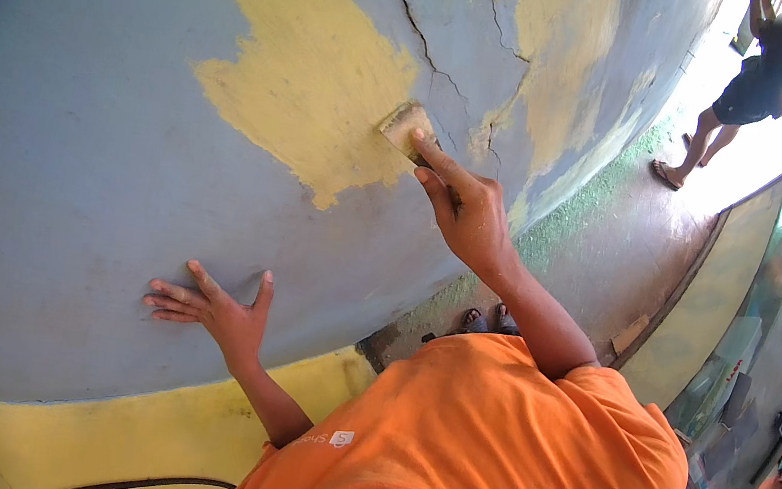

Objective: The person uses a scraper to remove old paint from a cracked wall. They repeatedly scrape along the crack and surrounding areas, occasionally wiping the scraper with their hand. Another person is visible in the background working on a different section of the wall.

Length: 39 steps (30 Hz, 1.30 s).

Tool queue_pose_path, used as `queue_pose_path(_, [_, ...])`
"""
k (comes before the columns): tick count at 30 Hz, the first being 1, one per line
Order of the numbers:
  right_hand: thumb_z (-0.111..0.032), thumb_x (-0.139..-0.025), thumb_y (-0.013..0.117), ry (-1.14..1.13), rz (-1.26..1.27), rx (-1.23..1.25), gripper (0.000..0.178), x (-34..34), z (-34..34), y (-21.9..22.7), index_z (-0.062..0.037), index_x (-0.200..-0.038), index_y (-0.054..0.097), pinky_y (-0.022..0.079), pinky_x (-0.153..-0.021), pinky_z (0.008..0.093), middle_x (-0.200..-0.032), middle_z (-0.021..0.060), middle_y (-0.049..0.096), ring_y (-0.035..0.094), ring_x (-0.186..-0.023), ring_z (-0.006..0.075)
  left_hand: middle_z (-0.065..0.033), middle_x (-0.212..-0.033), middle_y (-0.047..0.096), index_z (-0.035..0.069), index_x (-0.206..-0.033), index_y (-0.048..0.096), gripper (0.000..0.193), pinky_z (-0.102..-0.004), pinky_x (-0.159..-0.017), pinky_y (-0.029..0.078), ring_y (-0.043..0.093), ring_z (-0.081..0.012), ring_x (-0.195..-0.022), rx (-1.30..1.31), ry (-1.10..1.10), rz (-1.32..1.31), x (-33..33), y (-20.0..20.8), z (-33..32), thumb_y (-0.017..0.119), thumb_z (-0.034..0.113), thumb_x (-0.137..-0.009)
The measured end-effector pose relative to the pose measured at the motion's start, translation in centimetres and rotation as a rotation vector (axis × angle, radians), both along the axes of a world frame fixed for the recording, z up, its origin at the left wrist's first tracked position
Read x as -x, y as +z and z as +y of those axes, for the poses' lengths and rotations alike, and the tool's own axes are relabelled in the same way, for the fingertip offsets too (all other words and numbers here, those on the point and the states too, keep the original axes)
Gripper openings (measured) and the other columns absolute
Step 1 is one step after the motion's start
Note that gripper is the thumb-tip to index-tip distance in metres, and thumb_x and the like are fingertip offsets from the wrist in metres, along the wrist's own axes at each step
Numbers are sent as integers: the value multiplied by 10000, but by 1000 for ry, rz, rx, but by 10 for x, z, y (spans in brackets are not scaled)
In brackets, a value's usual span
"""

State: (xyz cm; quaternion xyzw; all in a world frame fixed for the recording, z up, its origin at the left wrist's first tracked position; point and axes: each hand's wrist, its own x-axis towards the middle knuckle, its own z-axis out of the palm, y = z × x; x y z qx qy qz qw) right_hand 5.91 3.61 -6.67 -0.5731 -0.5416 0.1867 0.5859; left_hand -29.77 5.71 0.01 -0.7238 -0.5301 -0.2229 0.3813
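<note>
A large curved grey panel (70,156) carries broad yellow filler patches (306,70). Dark cracks (416,21) run through its upper part. My right hand (481,220) is closed around a putty knife (406,127), index finger stretched along the blade. The pale, smeared blade lies at the right edge of the largest patch, close to the cracks; its handle is mostly hidden in my palm. Farther down and left, my left hand (226,319) rests on bare grey surface with its fingers spread, holding nothing.
Below the grey panel is a yellow panel (183,416) with a dark curved strip. A person in dark shorts (758,87) stands at the upper right. Along the right lie curved glass panels (747,328) and clutter. Green residue (565,230) marks the floor beside the grey panel.
</note>
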Motion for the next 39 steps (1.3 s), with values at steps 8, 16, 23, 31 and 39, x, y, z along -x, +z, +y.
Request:
queue_pose_path(8, [-120, -1010, 682, -15, 16, -123, 407, 1, 1, -3, -126, -1415, 645, 427, -518, 313, -688, 168, 590, 411, -519, 133, -259, -1693, -217, 261, -1687, 68, 1261, -783, -1127, -111, -243, -519, -1532, 9, -15, -16, -1, 1, -1, 762, 731, -746])
queue_pose_path(16, [-163, -990, 693, -29, -6, -49, 424, -2, 0, 13, -213, -1409, 651, 528, -626, 400, -790, 195, 670, 639, -629, 334, -261, -1693, -215, 261, -1687, 69, 1256, -782, -1125, -116, -245, -539, -1523, -16, -26, -19, -2, 0, 0, 759, 729, -748])
queue_pose_path(23, [-116, -1011, 673, -1, -55, -91, 404, -2, -3, 32, -136, -1414, 651, 504, -585, 325, -765, 189, 668, 545, -539, 195, -267, -1693, -210, 270, -1687, 62, 1250, -785, -1124, -113, -245, -543, -1521, -27, -17, -10, -2, -1, 2, 754, 731, -753])
queue_pose_path(31, [-105, -1007, 680, 15, -55, -56, 410, -6, -7, 46, -151, -1413, 654, 485, -570, 319, -705, 182, 606, 506, -544, 159, -262, -1695, -207, 276, -1686, 70, 1226, -787, -1125, -103, -236, -545, -1523, -13, -15, -29, -3, 0, 1, 744, 726, -766])
queue_pose_path(39, [-172, -997, 682, -5, -57, 19, 439, -7, -9, 45, -228, -1430, 630, 528, -626, 443, -782, 192, 680, 669, -630, 351, -263, -1695, -206, 277, -1685, 85, 1216, -791, -1122, -107, -226, -559, -1520, -9, -29, -31, -5, -1, 1, 745, 722, -766])
